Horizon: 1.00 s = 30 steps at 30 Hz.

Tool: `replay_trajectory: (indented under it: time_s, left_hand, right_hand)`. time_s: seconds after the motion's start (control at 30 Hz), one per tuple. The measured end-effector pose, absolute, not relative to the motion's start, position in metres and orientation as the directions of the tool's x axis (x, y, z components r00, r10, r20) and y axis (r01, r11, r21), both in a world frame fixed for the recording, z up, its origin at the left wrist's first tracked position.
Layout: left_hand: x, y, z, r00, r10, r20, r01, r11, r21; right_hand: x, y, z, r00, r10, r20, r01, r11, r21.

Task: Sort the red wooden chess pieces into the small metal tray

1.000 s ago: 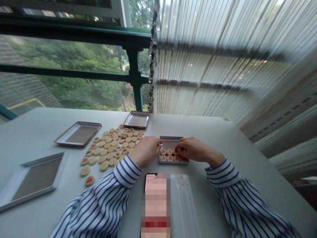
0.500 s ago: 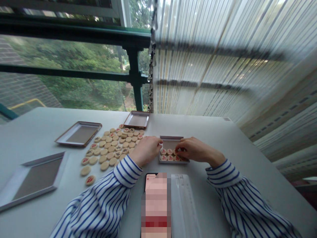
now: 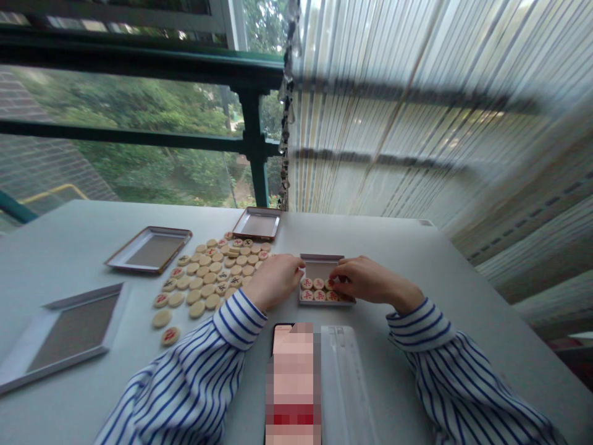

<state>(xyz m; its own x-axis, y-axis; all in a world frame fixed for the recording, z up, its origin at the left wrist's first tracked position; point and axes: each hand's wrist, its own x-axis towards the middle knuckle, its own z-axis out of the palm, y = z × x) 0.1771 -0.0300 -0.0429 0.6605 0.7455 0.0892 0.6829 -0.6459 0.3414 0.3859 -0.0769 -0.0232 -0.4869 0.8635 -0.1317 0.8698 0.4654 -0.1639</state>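
The box (image 3: 327,303) lay on the table (image 3: 417,247) between the two hands, with the left hand (image 3: 278,279) at its left side and the right hand (image 3: 370,281) reaching over its right side. The left hand was partly closed, its fingers bent and their tips at the box's left wall, towards the far corner; whether they gripped the wall could not be told. The right hand was curled, palm down, with its fingertips at the third disc (image 3: 329,284) of the inner row; the fingers hid whether they pinched it or only touched it.

Red-marked discs lay flat in two rows along the near side of the box, and the right hand partly covered the right end of both. The grey floor of the box showed beyond them.

Loose discs (image 3: 195,296) lay spread out beyond and to the left of the left hand, some with red marks, some with black and many with plain tops. The left forearm, in a striped sleeve (image 3: 185,364), passed close to them. Three trays stood around them: the far tray (image 3: 257,224), the brown-edged tray (image 3: 155,252) and the grey tray (image 3: 74,330) at the left. Nearer than the box, between the forearms, lay a phone (image 3: 293,377) beside a clear case (image 3: 347,383).
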Motion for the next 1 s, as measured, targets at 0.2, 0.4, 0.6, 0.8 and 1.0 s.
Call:
replay_trajectory:
  time_s: [0.2,0.4,0.6,0.8,1.0]
  left_hand:
    - [0.177,-0.032,-0.041,0.655,0.751,0.086,0.687,-0.639,0.345]
    - [0.177,-0.031,-0.040,0.655,0.752,0.078,0.691,-0.637,0.341]
    - [0.178,-0.030,-0.042,0.648,0.757,0.080,0.695,-0.631,0.346]
    - [0.175,-0.030,-0.039,0.642,0.759,0.108,0.691,-0.634,0.348]
    - [0.170,-0.028,-0.028,0.629,0.766,0.134,0.696,-0.631,0.341]
  right_hand:
    - [0.386,-0.077,-0.024,-0.485,0.864,-0.136,0.871,0.462,-0.166]
    - [0.387,-0.077,-0.026,-0.481,0.866,-0.137,0.873,0.460,-0.161]
    - [0.387,-0.076,-0.025,-0.488,0.863,-0.129,0.870,0.468,-0.156]
    - [0.391,-0.077,-0.021,-0.464,0.882,-0.082,0.882,0.451,-0.136]
    - [0.391,-0.078,-0.018,-0.424,0.906,0.009,0.901,0.423,-0.093]
